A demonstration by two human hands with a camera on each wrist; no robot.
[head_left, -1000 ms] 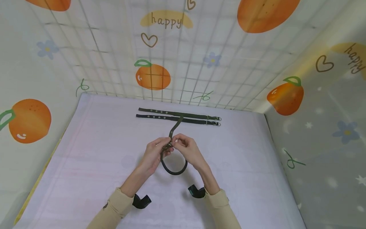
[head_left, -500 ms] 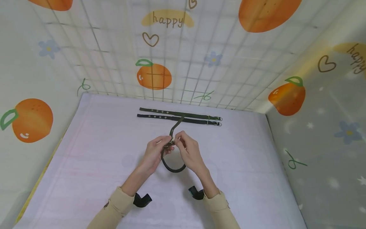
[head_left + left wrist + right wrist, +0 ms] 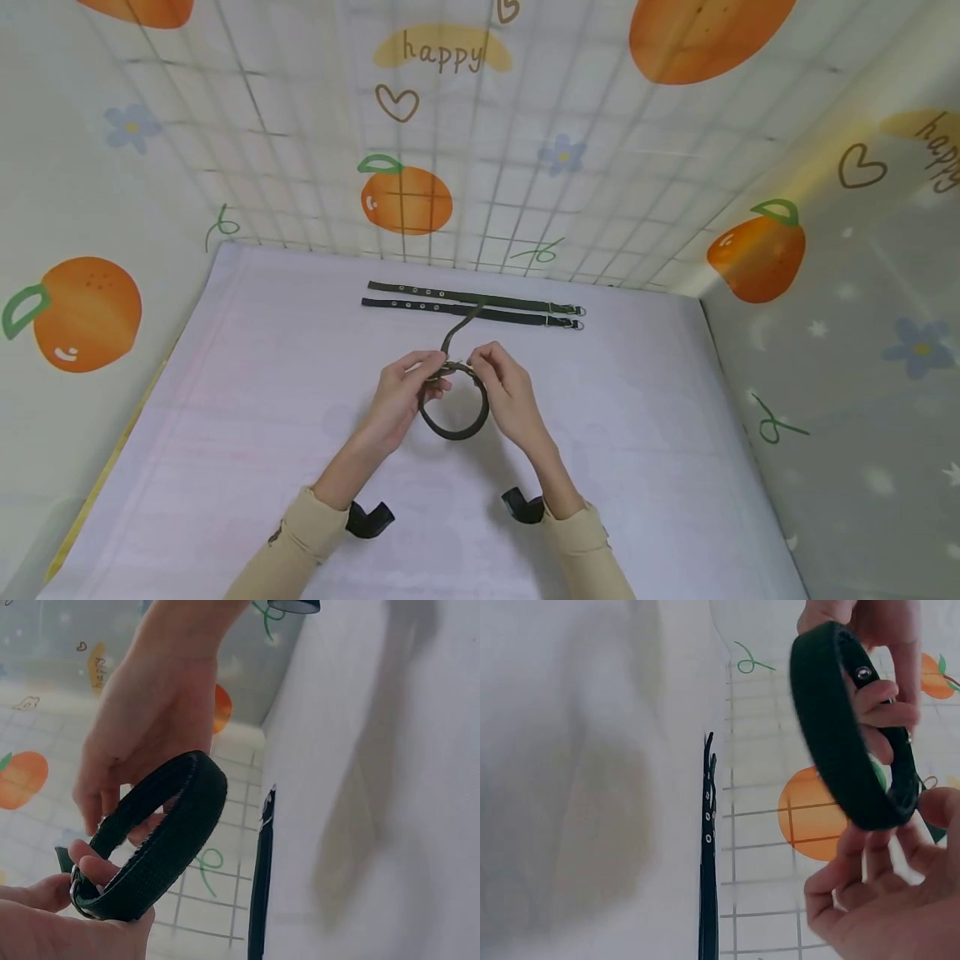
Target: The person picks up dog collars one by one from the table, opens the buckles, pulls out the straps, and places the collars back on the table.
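Note:
A dark green collar [image 3: 486, 408] with metal eyelets and a buckle is bent into a round loop above the table. My left hand [image 3: 401, 396] pinches it at the buckle [image 3: 75, 889], with fingertips inside the loop in the left wrist view. Its strap tail [image 3: 450, 337] points up and away from the loop. My right hand [image 3: 510, 396] pinches the loop's upper right side between thumb and forefinger. In the right wrist view, an eyelet [image 3: 864, 673] shows on the collar's inner face. Fingers partly hide the buckle.
Two more collars, one green [image 3: 510, 301] and one black [image 3: 502, 315], lie side by side along the table's back. The white table [image 3: 637, 467] meets a printed cloth over a wire grid behind and cloth walls at both sides. Black wrist mounts [image 3: 369, 520] hang below the sleeves.
My right hand has moved a little to the right, off the buckle and onto the collar's right side. The loop has tipped and now shows as a nearly full circle. My left hand keeps its grip.

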